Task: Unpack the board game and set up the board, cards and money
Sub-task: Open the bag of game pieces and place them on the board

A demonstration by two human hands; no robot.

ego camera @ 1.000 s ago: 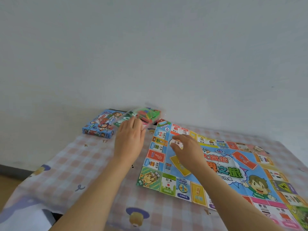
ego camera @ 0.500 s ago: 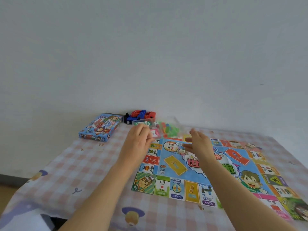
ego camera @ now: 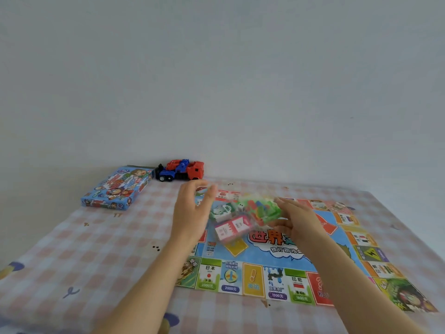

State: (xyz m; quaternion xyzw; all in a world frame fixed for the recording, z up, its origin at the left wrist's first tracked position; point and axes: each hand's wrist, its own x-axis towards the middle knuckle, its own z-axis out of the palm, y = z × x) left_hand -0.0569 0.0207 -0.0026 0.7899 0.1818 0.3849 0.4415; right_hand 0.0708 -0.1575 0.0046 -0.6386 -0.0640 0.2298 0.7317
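the clear bag of pieces (ego camera: 245, 216) is held up over the far-left part of the board (ego camera: 255, 283), and as far as the view shows it does not rest on it. inside the bag, a pink-and-white pack of cards sits at the near-left end with green-printed paper above it. a jumble of green, red and blue plastic bits fills the far-right end. its long axis therefore runs from near-left to far-right, roughly across the person's body.

the right hand (ego camera: 299, 225) has the far-right end. its fingers (ego camera: 285, 206) are curled over the top of the bag and the thumb seems to be underneath, so it grips that end alone. the left hand (ego camera: 190, 210) is just beside the near-left end, palm turned toward the bag, fingers straight and spread, holding nothing. it is blurred, and i cannot tell whether a fingertip touches the plastic.

the free end of the bag points at the left hand, which is the nearer one to it. my guess is that the left fingers will next close on that end, so the bag can be pulled open or tipped out.

the board lies unfolded and flat on the checked cloth (ego camera: 96, 249) that covers the desk. well to the left, near the wall, lies the blue game box (ego camera: 118, 189). just beside its far corner stands a red and blue toy truck (ego camera: 180, 170).
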